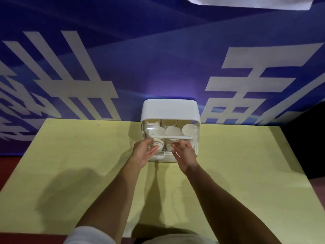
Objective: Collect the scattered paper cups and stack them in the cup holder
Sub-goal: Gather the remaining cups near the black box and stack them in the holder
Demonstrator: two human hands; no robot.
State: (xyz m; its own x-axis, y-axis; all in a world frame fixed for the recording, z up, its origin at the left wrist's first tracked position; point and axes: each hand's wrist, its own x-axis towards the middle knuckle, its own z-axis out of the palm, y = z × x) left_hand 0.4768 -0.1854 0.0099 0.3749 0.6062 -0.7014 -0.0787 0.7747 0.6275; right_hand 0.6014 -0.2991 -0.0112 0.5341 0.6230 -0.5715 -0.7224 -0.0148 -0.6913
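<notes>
Head view: A white cup holder is seen at the far edge of a yellow-green worktop, set against a blue banner printed with large white characters. Its top is solid white and rounded; its front is clear, and a white bar is seen crossing it. Paper cups are packed inside, lying on their sides with their open rims turned toward the camera, three of them side by side just above the bar and more behind. Below the bar, at the left of the holder, a ribbed stack of cups is seen beside a white wire rack in the base.

Both bare forearms are stretched forward across the worktop. The left hand is placed at the holder's lower left corner, its fingers laid against the stack of cups; whether the stack is actually gripped cannot be told. The right hand is held at the lower front of the holder, released, with fingers loosely extended toward the cups under the bar and nothing grasped.

Dark shadows of the arms are cast on the worktop. A white sleeve is visible at the bottom edge, and a pale cloth at the top.
</notes>
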